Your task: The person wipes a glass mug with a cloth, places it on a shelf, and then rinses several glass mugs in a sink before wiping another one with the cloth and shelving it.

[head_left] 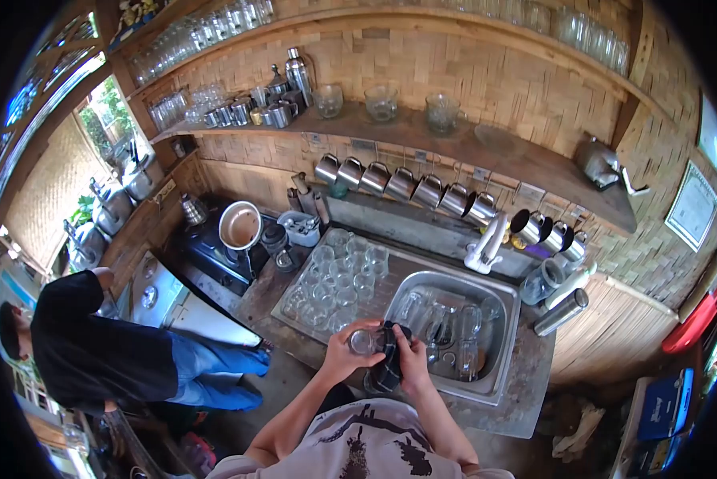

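Observation:
In front of the sink, my left hand (346, 357) is closed round a clear glass (363, 342), its round end turned up toward the camera. My right hand (412, 363) grips a dark checked cloth (388, 359), which lies against the glass and hangs down between the hands. Behind them, many clear glass mugs (346, 275) stand on the steel drainboard (290, 297). More glass mugs (470, 322) lie in the sink basin (503, 335) at the right.
A white faucet (486, 247) rises behind the basin. Steel mugs (402, 184) hang under the wooden shelf (486, 144). At the left, a person in a dark shirt (111, 343) leans near the stove (203, 255). A steel flask (562, 311) lies right of the sink.

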The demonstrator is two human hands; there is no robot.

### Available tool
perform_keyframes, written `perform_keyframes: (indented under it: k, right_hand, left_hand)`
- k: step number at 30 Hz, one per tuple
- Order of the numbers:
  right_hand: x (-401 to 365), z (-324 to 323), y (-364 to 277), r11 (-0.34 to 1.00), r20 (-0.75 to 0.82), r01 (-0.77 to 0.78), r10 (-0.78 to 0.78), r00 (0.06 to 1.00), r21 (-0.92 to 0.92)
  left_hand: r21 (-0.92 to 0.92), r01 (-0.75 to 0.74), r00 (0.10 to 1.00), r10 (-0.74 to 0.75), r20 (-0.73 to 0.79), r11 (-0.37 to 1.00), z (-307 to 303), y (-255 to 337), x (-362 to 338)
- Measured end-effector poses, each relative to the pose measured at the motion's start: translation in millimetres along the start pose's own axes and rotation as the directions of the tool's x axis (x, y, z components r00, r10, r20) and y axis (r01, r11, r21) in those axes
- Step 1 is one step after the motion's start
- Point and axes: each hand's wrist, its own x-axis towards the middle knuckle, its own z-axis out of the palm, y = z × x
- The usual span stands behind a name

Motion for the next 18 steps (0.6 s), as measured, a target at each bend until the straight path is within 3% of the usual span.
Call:
perform_keyframes:
  k: [4,6,8,11,12,15,18]
  right_hand:
    - [2.0,-9.5,9.5,0.955,0.012,0.151,-0.153,0.988,-0.256]
    - [13.1,-22.1,26.5,0.873,0.02,0.215,-0.23,0.973,-0.437]
    - [7.0,-21.7,24.6,0.845,0.047,0.185,-0.187,0.981,-0.502]
    - [2.5,-15.6,23.4,0.788,0.063,0.179,-0.176,0.982,-0.588]
    - [4.5,-16.3,26.0,0.776,0.068,0.169,-0.161,0.985,-0.608]
    - [9.2,-12.4,32.4,0.728,0.106,0.161,-0.122,0.987,-0.666]
    - [15.9,-6.7,37.2,0.611,0.203,0.234,-0.121,0.972,-0.756]
  left_hand:
    - [-0.156,0.273,0.936,-0.3,-0.183,0.949,-10.2,15.5,8.0]
    - [-0.068,0.205,0.927,-0.216,-0.307,0.976,-29.6,12.9,16.8]
    - [-0.14,0.147,0.898,-0.191,-0.397,0.979,-49.5,17.5,23.0]
    - [-0.042,0.001,0.897,-0.019,-0.441,0.999,-78.4,5.6,22.5]
    - [-0.095,0.021,0.883,-0.063,-0.466,0.995,-82.3,3.9,19.8]
    - [-0.028,0.069,0.893,-0.074,-0.445,0.997,-88.1,-3.3,5.5]
    - [-0.164,0.128,0.857,-0.192,-0.478,0.978,-75.1,-6.6,-3.6]
